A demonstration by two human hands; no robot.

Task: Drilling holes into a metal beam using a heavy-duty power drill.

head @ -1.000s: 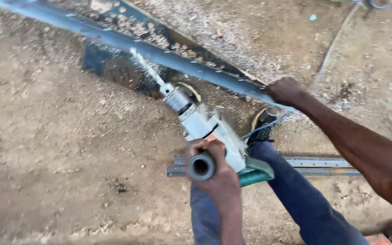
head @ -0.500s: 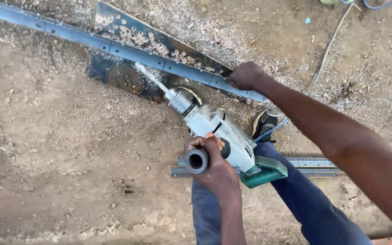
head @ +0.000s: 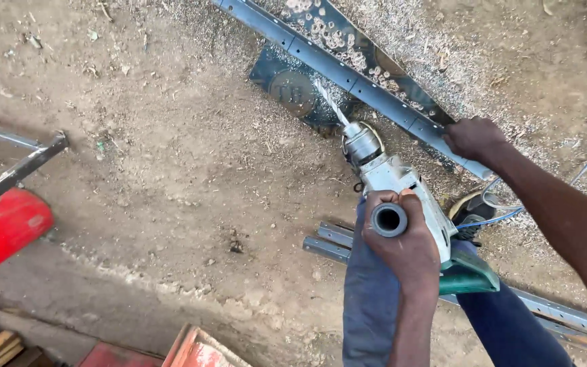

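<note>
On the dirt floor [head: 137, 170] at centre, the heavy, rigid electric drill [head: 402, 187] points its bit at the stiff, drilled metal strip [head: 348, 71]; left hand [head: 402, 248] fingers wrap its side handle, right hand [head: 473, 139] fingers clamp the strip's right, near end.
</note>
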